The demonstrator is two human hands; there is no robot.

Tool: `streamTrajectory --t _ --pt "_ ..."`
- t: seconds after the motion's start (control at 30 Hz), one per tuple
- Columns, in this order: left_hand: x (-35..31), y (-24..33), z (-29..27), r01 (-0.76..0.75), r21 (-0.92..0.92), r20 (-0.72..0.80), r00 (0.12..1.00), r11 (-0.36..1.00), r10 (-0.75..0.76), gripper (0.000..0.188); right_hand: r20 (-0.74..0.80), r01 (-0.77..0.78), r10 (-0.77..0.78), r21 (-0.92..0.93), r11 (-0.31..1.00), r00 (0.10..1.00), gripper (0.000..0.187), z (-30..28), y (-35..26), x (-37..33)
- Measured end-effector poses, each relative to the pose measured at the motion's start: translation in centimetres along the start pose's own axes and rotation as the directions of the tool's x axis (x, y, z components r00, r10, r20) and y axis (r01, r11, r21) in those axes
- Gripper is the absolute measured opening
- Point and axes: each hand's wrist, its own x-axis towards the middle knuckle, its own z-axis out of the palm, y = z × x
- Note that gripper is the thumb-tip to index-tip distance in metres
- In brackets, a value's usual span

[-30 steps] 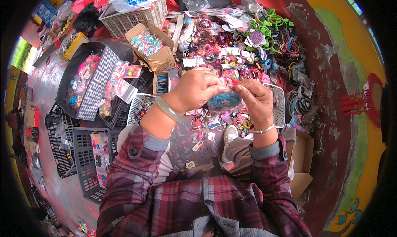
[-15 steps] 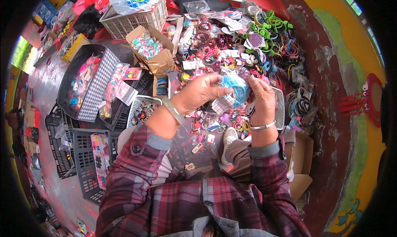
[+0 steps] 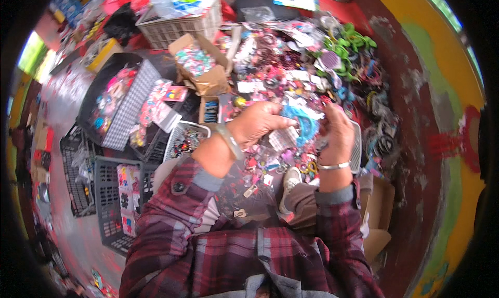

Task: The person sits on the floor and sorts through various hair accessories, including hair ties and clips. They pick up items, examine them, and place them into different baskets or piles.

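Observation:
My left hand (image 3: 258, 124) is closed, thumb and fingers pinching a bright blue, loop-shaped hair tie (image 3: 310, 128) over the pile. A pale checked cloth piece (image 3: 284, 138) hangs just below those fingers; whether it joins the blue loop I cannot tell. Right of the loop, my right hand (image 3: 339, 133) is closed with its fingertips together; what they grip is blurred. Beneath both hands spreads a dense heap of hair accessories (image 3: 270, 64), with pink and dark red pieces, white cards and clear packets.
Green hair ties (image 3: 351, 46) lie at the heap's far right. White baskets (image 3: 181, 153) (image 3: 356, 147) flank my hands. To the left stand an open carton of packets (image 3: 205, 82), a houndstooth-sided box (image 3: 130, 108) and a black crate (image 3: 109, 194). A painted wall (image 3: 421, 142) rises on the right.
The view has shifted slightly, carrying the scene right and a little downward. My right fingertips have drawn a little away from the blue loop, which now shows more plainly.

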Motion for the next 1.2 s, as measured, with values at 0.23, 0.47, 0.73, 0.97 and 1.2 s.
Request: streamTrajectory --t 0.23,0.47,0.73,0.97,1.2 --pt "-3.2 6.1 -2.0 -0.328 -0.416 -0.275 0.934 0.848 0.227 0.022 0.095 -0.09 0.073 0.188 0.978 0.993 0.019 -2.1 -0.3 2.2" --pt "-8.3 6.0 -1.8 -0.56 -0.396 -0.378 0.822 0.728 0.426 0.024 0.745 -0.102 0.054 0.019 0.995 0.665 0.061 6.1 1.7 -2.5" --pt "-13.7 7.4 -6.1 -0.797 -0.208 -0.622 0.556 0.568 0.552 0.023 0.691 -0.032 0.307 -0.381 0.924 0.655 0.008 10.4 4.6 -4.6" --pt "-25.3 6.4 -23.4 -0.559 0.341 -0.88 0.093 0.756 0.466 0.015 0.695 0.492 0.182 -0.646 0.583 0.696 0.021 10.1 8.2 -2.7" --pt "-36.1 11.4 -34.7 -0.449 0.346 -0.933 -0.259 0.824 0.251 0.011 0.714 0.499 0.261 -0.659 0.563 0.649 0.019 10.3 10.6 -2.3"
